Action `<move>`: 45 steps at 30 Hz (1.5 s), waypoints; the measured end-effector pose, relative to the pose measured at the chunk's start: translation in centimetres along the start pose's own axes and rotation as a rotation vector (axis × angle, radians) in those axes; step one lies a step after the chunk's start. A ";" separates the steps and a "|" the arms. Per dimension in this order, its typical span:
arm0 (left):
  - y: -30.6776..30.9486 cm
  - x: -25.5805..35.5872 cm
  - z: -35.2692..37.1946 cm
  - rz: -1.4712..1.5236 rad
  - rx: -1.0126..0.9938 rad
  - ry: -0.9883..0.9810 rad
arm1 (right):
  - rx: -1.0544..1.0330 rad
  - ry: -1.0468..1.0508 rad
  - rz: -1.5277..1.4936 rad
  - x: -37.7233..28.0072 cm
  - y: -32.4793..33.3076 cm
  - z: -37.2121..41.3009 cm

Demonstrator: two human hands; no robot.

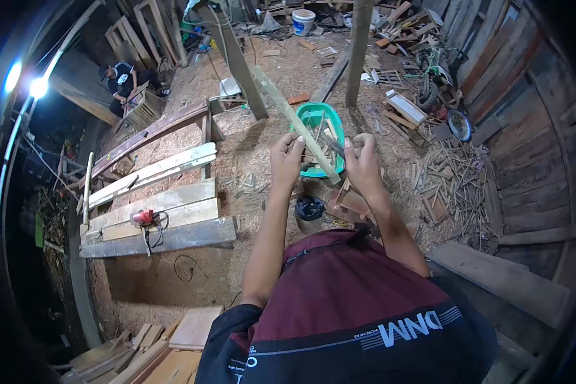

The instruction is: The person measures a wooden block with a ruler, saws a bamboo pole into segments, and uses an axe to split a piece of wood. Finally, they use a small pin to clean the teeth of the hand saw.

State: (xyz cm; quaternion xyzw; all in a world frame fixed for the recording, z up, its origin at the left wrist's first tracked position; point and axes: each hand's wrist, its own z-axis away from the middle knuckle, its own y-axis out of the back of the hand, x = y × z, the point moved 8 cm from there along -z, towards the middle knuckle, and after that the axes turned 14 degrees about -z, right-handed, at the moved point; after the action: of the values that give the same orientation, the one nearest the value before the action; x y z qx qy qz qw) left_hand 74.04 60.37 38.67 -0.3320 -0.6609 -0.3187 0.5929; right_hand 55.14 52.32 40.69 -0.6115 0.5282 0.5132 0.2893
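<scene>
Left hand (287, 157) holds flat wooden slat (284, 109), perhaps rough-sawn.

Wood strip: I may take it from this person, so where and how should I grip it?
Probably by the far end of the wood strip, from the far side, thumb and fingers across its narrow width: that end juts free beyond the basin, while the left hand pinches lower down and the right hand holds a dark tool near it.
</scene>
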 end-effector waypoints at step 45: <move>-17.0 -44.2 7.5 0.117 -0.841 1.206 | 0.015 -0.561 -0.199 33.3 -2.1 14.1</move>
State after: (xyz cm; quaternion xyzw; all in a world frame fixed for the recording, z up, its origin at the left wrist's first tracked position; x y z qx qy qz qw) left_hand 59.24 54.01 -6.45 -0.3331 -0.0232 -0.6401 0.6919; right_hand 49.73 53.92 4.88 -0.4922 0.3688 0.6275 0.4775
